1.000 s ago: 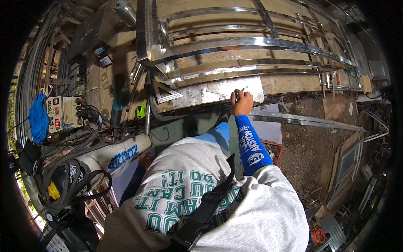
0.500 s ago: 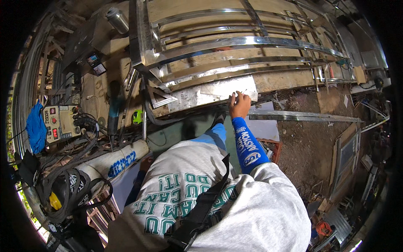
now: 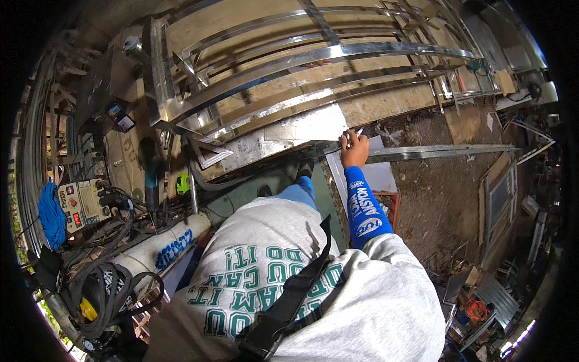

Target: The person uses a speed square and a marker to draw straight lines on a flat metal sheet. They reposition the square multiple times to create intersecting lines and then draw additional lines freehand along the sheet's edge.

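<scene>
My right hand (image 3: 354, 149), its arm in a blue sleeve, is closed around a slim white pen-like marker (image 3: 360, 131). It is by the right end of a shiny metal sheet (image 3: 322, 123) lying along the bench's near edge. A small rectangular outline or thin piece (image 3: 280, 133) shows on that sheet; I cannot tell which. At the sheet's left end lies a triangular metal piece (image 3: 212, 157). Over the bench stands a frame of polished square tubes (image 3: 265, 69). Of my left arm only a dark blue sleeve shows beside my shirt; the left hand is hidden.
To the left are a welding machine (image 3: 84, 205) with a blue cloth (image 3: 52, 214), a teal-bodied power tool (image 3: 151, 178), a green tape measure (image 3: 183, 183) and tangled cables (image 3: 108, 289). Long metal tubes (image 3: 434, 152) stretch right above the dirt floor (image 3: 434, 187). A red crate (image 3: 393, 208) stands beside my arm.
My right hand has moved slightly right and down, from over the metal sheet to its right end. The view has shifted, so the frame and bench appear farther left.
</scene>
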A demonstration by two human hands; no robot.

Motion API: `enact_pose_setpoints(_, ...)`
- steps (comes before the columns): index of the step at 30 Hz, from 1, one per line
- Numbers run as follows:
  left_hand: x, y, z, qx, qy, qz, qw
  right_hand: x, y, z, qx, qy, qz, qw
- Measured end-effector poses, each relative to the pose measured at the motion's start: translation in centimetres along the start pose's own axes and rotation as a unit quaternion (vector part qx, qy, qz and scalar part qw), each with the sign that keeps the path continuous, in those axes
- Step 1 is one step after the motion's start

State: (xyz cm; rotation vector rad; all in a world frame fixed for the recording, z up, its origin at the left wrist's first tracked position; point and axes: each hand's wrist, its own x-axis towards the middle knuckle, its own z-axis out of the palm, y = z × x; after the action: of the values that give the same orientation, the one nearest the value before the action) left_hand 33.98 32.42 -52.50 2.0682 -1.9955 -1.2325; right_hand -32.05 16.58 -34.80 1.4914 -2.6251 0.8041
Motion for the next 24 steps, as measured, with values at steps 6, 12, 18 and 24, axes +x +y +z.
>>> enact_pose_setpoints(6,2.0,2.8,-0.7,0.008,-0.017,0.010,1.000,0.3,0.5,0.3,0.005,-0.011,0.000,1.000)
enact_pose_setpoints(12,3.7,5.1,-1.3,0.011,-0.033,0.021,0.999,0.6,0.8,0.2,0.022,-0.013,-0.023,0.999)
enact_pose_setpoints(18,5.2,7.2,-1.5,0.013,-0.048,0.030,0.998,0.8,0.7,-0.1,0.025,-0.031,-0.024,0.999)
enact_pose_setpoints(24,6.5,8.9,-0.8,0.008,-0.057,0.034,0.998,1.1,1.1,-0.2,0.042,-0.026,-0.038,0.998)
